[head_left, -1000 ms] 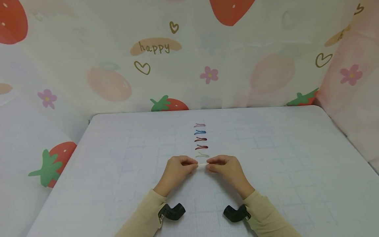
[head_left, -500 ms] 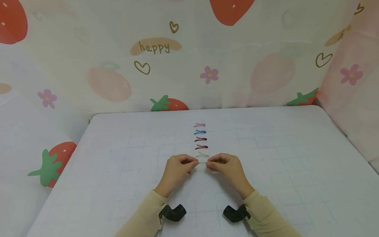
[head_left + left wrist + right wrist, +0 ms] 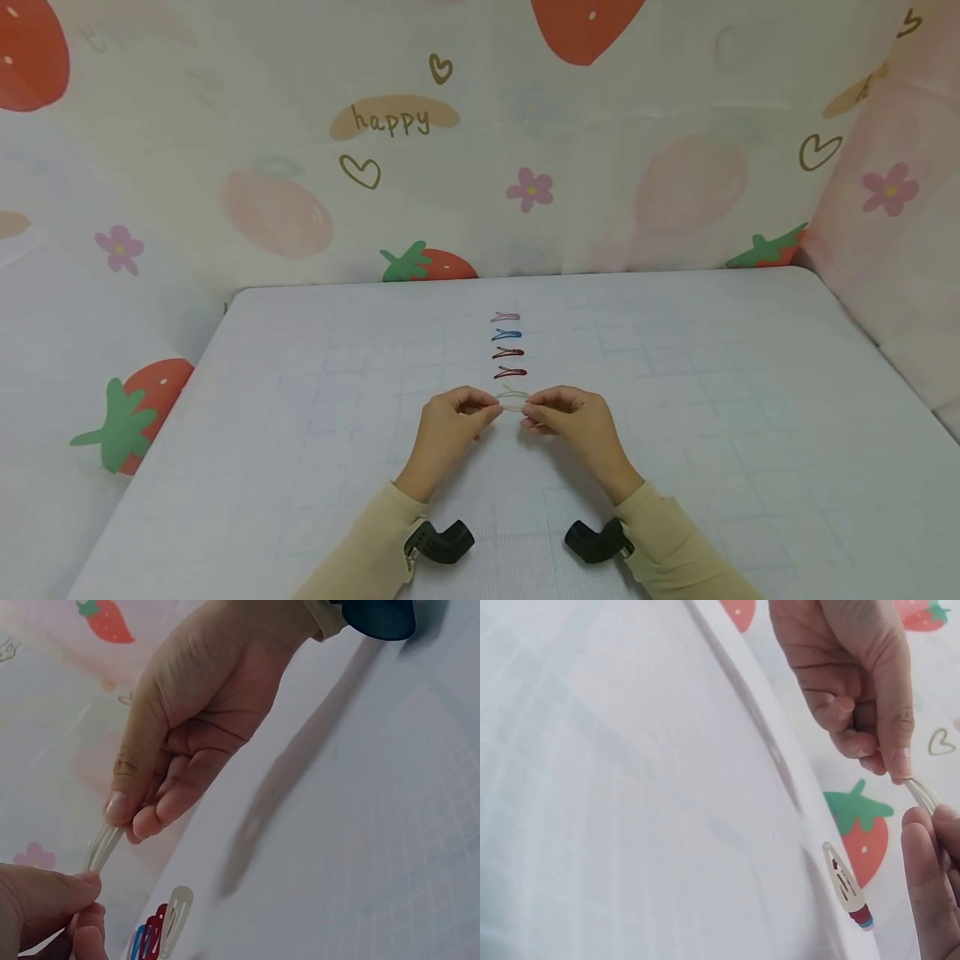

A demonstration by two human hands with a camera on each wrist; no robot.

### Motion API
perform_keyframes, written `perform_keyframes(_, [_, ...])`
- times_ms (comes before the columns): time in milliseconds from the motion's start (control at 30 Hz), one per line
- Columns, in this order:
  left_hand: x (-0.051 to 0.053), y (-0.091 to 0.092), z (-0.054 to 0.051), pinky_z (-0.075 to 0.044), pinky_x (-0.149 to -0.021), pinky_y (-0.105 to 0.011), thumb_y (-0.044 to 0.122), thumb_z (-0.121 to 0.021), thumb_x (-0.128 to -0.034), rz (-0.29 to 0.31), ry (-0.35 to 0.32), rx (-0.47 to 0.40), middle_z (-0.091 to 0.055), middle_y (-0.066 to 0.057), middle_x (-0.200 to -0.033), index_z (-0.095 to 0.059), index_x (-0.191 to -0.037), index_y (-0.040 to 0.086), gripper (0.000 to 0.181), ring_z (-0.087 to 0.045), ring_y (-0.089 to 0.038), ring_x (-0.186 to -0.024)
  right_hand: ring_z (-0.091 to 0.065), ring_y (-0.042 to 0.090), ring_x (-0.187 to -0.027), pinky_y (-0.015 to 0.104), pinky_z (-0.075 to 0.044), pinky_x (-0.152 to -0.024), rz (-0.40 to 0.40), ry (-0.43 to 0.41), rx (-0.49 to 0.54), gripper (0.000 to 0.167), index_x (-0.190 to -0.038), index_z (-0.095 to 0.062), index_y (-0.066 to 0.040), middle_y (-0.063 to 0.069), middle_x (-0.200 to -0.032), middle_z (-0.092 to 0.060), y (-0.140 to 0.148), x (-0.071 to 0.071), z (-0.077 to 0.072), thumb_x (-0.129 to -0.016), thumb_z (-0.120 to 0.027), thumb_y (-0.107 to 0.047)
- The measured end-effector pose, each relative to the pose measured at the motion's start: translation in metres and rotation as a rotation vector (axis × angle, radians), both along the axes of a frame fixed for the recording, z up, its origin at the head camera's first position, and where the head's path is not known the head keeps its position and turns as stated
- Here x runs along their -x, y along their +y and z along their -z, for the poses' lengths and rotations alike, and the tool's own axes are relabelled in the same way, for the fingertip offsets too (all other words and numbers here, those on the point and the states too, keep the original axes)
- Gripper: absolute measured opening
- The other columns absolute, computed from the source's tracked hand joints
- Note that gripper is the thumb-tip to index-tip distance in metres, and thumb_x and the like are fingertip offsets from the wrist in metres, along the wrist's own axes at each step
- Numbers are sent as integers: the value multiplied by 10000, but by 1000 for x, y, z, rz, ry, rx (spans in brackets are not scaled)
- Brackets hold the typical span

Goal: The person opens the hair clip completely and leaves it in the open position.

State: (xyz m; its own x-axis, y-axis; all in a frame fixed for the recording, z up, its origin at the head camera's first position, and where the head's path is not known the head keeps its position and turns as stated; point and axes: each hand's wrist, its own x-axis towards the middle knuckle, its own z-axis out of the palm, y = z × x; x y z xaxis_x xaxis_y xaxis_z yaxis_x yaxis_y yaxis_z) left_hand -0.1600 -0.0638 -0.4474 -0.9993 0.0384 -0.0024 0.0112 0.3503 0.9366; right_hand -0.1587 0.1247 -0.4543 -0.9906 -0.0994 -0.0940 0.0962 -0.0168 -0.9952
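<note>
A cream snap hair clip [image 3: 103,846] is held in the air between both hands. My left hand [image 3: 448,429] pinches one end with thumb and fingertips. The other end is pinched by my right hand [image 3: 577,425]. In the wrist views the held clip shows as narrow bent strips; whether it is snapped open I cannot tell. Just beyond the fingertips, another cream hair clip [image 3: 178,921] lies on the white table [image 3: 300,467]. The right wrist view shows the left hand [image 3: 862,682] above, with the right hand [image 3: 930,877] at the lower right edge.
Beyond that cream clip, a dark red hair clip [image 3: 511,373], a second red clip [image 3: 508,353], a blue clip [image 3: 507,334] and a pink clip [image 3: 506,317] form a column, their ends forked. A strawberry-printed cloth [image 3: 480,200] hangs behind the table.
Both hands have risen slightly away from the body with the clip. The clip has turned from a broad pale band to thin strips in the head view. The clips on the table stay put.
</note>
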Motion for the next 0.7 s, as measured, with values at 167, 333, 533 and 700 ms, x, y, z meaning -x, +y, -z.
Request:
perform_keyframes(167, [0,1,1,-451,-555,-193,121,-760,-861,-3,9,-7,-729,-88,-823,-745,-895,47,83,-543,-83,-595,-731,120,-719,301,-606,-721,6,5,0,246,-1034,-672,134,246,-930,-733,0,1,0,-854,-744,-17])
perform_keyframes(333, [-1,2,1,-457,-558,-188,124,-760,-861,-2,18,-12,-731,-95,-830,-742,-894,43,89,-550,-83,-599,-729,114,-713,303,-606,-716,5,16,-10,243,-1027,-672,135,244,-913,-735,0,1,1,-853,-745,-19])
perform_keyframes(533, [-3,3,2,-473,-561,-176,111,-759,-860,7,56,-16,-726,-111,-819,-733,-880,33,85,-564,-62,-623,-723,107,-694,309,-606,-703,10,43,-36,231,-991,-678,123,251,-885,-731,0,-1,0,-842,-761,-33])
perform_keyframes(700, [-4,4,4,-472,-581,-155,87,-731,-873,50,116,-20,-692,-106,-807,-705,-878,16,76,-563,-38,-677,-711,98,-662,299,-603,-673,26,77,-64,224,-958,-680,112,255,-857,-724,1,-2,-1,-843,-771,-57])
